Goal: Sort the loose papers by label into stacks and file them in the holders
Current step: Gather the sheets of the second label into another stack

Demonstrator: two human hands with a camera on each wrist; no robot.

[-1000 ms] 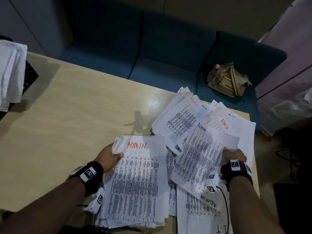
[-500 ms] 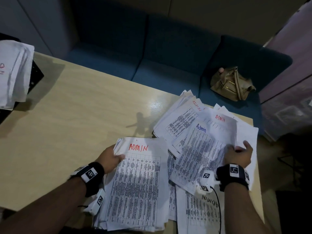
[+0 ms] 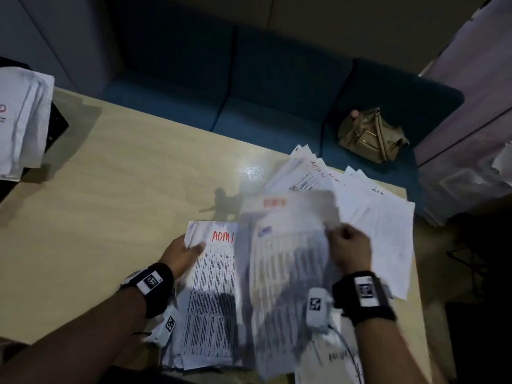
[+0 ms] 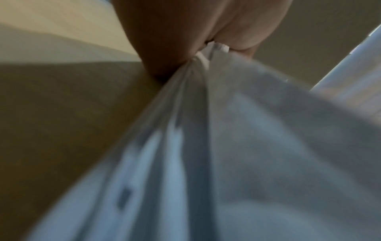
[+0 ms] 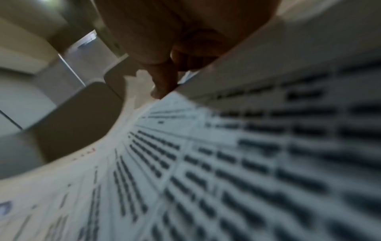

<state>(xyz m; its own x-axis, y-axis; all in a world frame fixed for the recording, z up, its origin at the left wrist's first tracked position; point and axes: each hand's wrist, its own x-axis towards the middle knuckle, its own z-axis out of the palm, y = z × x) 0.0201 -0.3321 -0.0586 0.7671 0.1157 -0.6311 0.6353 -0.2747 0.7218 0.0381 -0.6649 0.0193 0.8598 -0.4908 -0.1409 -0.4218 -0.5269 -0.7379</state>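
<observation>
A stack of printed sheets labelled ADMIN (image 3: 210, 297) lies at the table's near edge. My left hand (image 3: 181, 253) grips its upper left edge, thumb on top; the left wrist view shows that hand (image 4: 198, 37) pinching the stack's layered paper edges (image 4: 198, 68). My right hand (image 3: 347, 249) pinches a few blurred sheets (image 3: 285, 261) by their right edge and holds them lifted over the stack's right half. In the right wrist view the fingers (image 5: 164, 81) curl on the printed sheets (image 5: 226, 163). More loose ADMIN papers (image 3: 368, 200) lie fanned to the right.
A wooden table (image 3: 116, 200) carries everything. At its far left a black holder (image 3: 56, 126) has white papers (image 3: 22, 120) draped in it. Behind the table runs a blue sofa (image 3: 249, 106) with a tan handbag (image 3: 371, 137) on the seat.
My right hand has lifted sheets off the loose pile and swept them left, over the ADMIN stack. The left hand has kept its hold on the stack's edge.
</observation>
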